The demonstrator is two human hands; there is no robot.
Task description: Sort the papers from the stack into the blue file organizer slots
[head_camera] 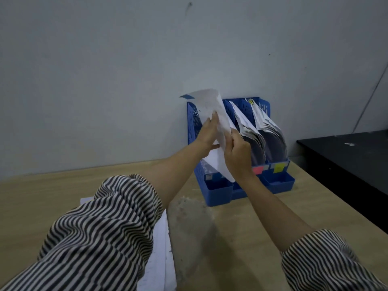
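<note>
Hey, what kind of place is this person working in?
Probably an office or filing room: a blue file organizer stuffed with papers stands on a wooden desk against a bare wall, and a stack of papers lies beside the person.

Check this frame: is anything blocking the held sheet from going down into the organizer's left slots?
Nothing visible blocks it. Both hands, left hand and right hand, hold the sheet above the blue file organizer; the papers already filed sit in slots further right.
</note>
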